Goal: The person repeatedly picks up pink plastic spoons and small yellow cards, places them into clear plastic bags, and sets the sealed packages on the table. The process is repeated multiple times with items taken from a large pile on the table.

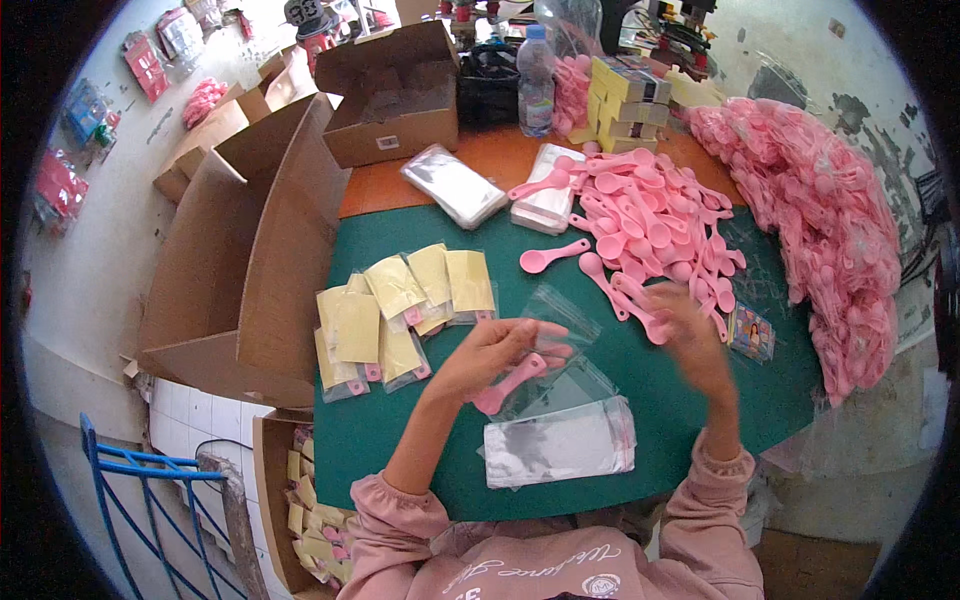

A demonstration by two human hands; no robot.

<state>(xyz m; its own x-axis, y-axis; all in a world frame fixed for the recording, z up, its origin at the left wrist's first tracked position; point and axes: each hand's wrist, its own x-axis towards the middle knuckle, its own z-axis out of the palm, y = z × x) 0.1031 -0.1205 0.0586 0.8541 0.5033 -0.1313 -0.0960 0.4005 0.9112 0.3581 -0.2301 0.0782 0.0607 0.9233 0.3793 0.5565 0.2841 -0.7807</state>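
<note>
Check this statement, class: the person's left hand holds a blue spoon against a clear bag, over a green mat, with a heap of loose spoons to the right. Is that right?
Not quite. The head view shows the spoon in the left hand is pink, not blue. The rest stands: it lies against a clear bag, over the green mat, with the heap of loose spoons to the right.

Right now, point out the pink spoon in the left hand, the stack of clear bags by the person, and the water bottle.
pink spoon [508,385], head view, on its handle.
stack of clear bags [558,442], head view, middle of top bag.
water bottle [536,85], head view, on its body.
</note>
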